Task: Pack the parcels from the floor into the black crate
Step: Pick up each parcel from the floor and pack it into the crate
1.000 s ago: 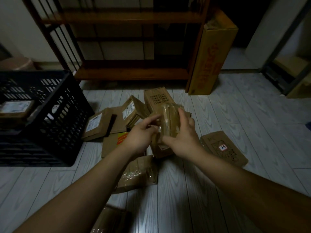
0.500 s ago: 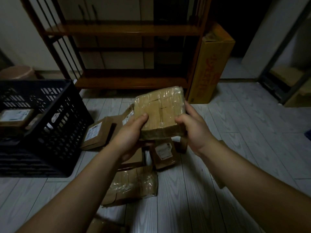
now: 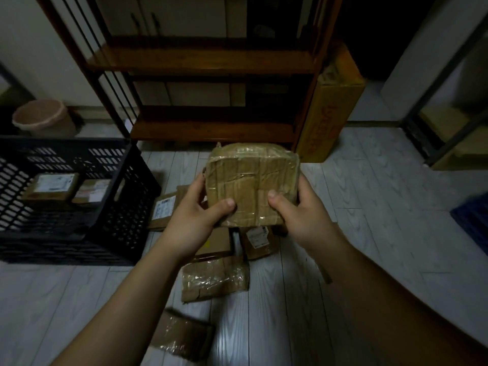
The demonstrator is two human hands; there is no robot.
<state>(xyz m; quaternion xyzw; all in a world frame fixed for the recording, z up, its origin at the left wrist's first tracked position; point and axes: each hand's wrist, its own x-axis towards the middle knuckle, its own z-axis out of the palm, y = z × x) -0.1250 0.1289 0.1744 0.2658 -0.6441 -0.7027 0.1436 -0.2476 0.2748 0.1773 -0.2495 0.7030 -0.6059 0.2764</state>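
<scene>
A square brown parcel wrapped in clear tape [image 3: 250, 180] is held up above the floor between both hands. My left hand [image 3: 196, 220] grips its left edge with the thumb on top. Gripping the right edge is my right hand [image 3: 298, 215], thumb also on top. The black crate [image 3: 116, 207] stands on the floor to the left, holding two labelled parcels [image 3: 52, 187]. Several more parcels lie on the floor below the hands, among them a taped one [image 3: 215, 278], another near the bottom [image 3: 182, 336] and a labelled one beside the crate [image 3: 163, 210].
A dark wooden shelf unit [image 3: 211, 64] stands behind the parcels, with a tall yellow carton [image 3: 330, 112] leaning at its right. A pink bin [image 3: 39, 117] sits behind the crate. A metal rack [image 3: 449, 107] is at the far right. Pale plank floor spreads to the right.
The taped parcel went from low over the pile, held on edge, to raised and turned flat-face up between both hands. The view has tilted up slightly.
</scene>
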